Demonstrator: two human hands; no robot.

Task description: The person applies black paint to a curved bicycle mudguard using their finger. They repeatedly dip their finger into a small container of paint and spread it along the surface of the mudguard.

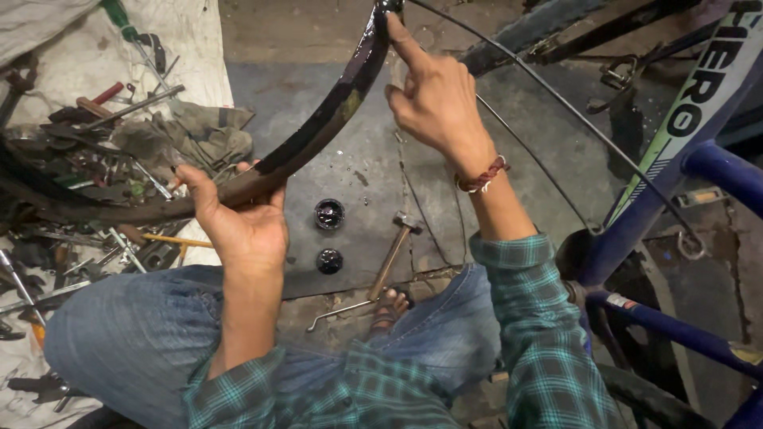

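Two hands work on one dark bicycle rim [318, 131], which arcs from the top middle of the head view down toward the left. Nearest the camera, below the rim, lie the person's knees in blue jeans [135, 334] and checked shirt sleeves [540, 349]. The left hand [238, 218] is closed around the lower stretch of the rim from underneath, thumb laid up along its near face. Just beyond the knees and below the rim, a hammer [393, 254] with a wooden handle lies on the concrete floor [429, 199], with two small round dark caps [329, 214] beside it. The right hand [433, 99], with a braided band at the wrist, sits higher, inside the rim's curve; its forefinger points up and touches the rim near the top, the other fingers curled, and whether they pinch anything cannot be told. Thin spokes [548, 95] run right from there. Left of the rim, tools [119, 167] lie heaped on a cloth. Right of it stands a blue bicycle frame [699, 167].
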